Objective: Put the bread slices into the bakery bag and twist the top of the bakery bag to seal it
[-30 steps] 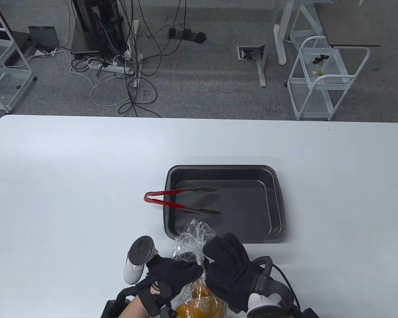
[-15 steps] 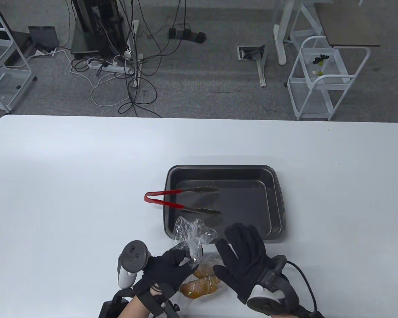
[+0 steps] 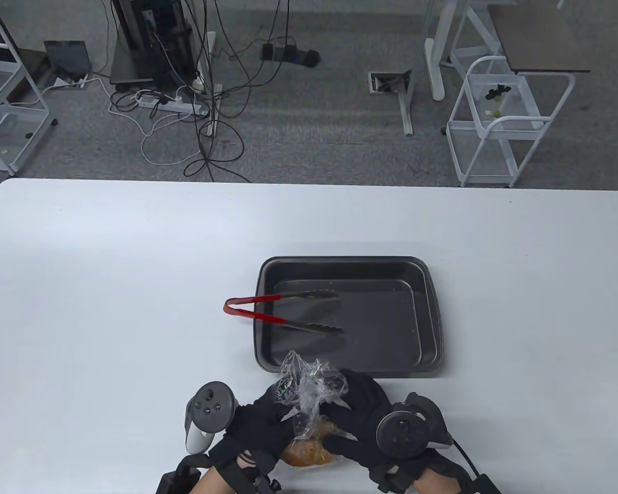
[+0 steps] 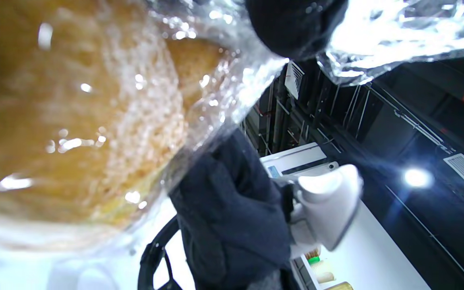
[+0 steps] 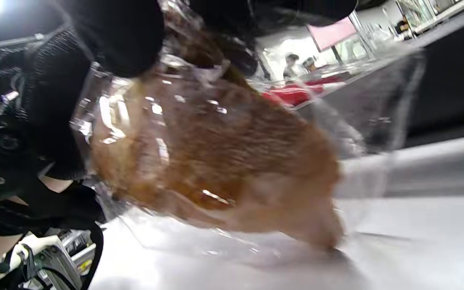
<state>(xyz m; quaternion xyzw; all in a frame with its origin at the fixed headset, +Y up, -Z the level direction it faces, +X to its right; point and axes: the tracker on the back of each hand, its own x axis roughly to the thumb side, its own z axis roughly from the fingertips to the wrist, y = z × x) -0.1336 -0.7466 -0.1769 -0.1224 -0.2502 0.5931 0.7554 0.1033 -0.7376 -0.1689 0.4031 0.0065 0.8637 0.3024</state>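
Right hand [image 3: 363, 419] has swung back in from its spread, lifted pose half a second ago and now closes on the neck of the bakery bag [image 3: 309, 396] opposite the left hand [image 3: 260, 422]; both pinch the gathered plastic between them. Bag top is again bunched upright into a crinkled, glossy tuft, just in front of the near rim of the baking tray [image 3: 432, 314].

Bread slices [image 3: 306, 447] sit inside the bag, at the bottom, resting on the white table [image 3: 108, 288] between the two wrists. Golden-brown, rough crumb surface, soft rounded edges; the left wrist view shows them [image 4: 75, 121] pressed against clear film with bright wrinkle highlights, the right wrist view shows them [image 5: 224, 161] blurred, the bag's lower edge touching the tabletop.

Tray is dark metal, rectangular, rounded corners, shallow sloped walls. Tongs [image 3: 283, 311] with red handles and scalloped metal tips lie across its left rim, hinge end overhanging the table, tips inside.

Hands and bag are close to the table's near edge. Open tabletop lies to the left, right and beyond the tray.
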